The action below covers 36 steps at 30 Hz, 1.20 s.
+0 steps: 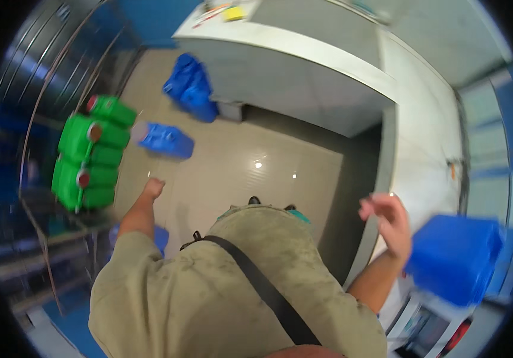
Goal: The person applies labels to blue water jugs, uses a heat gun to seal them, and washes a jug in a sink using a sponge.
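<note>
My left hand (154, 188) hangs over the tiled floor, its fingers mostly turned from view and no object visible in it. Nearest to it are a blue plastic jerrycan (167, 140) on the floor and a group of green plastic jerrycans (97, 154) with reddish caps. Over the edge of the white counter (426, 147) is my right hand (388, 219), its fingers bent and apart, holding nothing. Just right of its wrist stands a large blue plastic container (456, 259), blurred; I cannot tell whether the hand touches it.
More blue jerrycans (191, 89) stand against the grey counter panel. A wire-and-glass rack (50, 237) runs along the left. Another blue container (160, 239) is partly hidden behind my left arm. A yellow object (234, 13) lies on the far counter corner.
</note>
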Available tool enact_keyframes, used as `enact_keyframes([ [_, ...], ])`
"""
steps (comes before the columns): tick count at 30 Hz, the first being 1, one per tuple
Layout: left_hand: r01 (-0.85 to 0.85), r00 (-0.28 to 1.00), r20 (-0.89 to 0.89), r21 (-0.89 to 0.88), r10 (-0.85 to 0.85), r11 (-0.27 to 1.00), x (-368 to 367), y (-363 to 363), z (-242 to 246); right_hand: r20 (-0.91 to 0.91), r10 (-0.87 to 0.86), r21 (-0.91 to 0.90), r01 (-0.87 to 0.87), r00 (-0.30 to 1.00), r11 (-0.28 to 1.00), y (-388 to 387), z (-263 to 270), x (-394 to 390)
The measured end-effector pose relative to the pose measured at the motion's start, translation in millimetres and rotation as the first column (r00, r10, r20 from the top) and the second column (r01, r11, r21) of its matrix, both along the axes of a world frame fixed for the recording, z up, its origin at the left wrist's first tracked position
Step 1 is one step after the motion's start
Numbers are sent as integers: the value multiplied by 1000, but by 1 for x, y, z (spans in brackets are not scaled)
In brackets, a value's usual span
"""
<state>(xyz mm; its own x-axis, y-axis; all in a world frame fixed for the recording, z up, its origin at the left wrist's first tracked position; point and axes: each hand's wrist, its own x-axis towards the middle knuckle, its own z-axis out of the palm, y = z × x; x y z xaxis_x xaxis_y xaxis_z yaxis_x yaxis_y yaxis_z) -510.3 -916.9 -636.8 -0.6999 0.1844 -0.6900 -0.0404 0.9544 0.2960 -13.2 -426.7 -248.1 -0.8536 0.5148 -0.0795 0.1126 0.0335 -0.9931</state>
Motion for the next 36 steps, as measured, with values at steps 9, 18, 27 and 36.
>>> enact_keyframes([
  [9,-466,883,-10,87,469,880,214,-132,0,777,281,-145,-274,563,951,118,-350,-176],
  [18,-980,116,165,-141,979,140,401,-128,55,760,316,-641,-736,-568,219,282,-531,-341],
  [27,-990,-136,295,-7,946,-140,352,-79,136,766,565,560,-750,306,-353,86,-606,-754],
  [36,-969,-246,453,-121,857,-215,423,-105,84,518,833,442,-894,193,-68,-340,-510,-823],
])
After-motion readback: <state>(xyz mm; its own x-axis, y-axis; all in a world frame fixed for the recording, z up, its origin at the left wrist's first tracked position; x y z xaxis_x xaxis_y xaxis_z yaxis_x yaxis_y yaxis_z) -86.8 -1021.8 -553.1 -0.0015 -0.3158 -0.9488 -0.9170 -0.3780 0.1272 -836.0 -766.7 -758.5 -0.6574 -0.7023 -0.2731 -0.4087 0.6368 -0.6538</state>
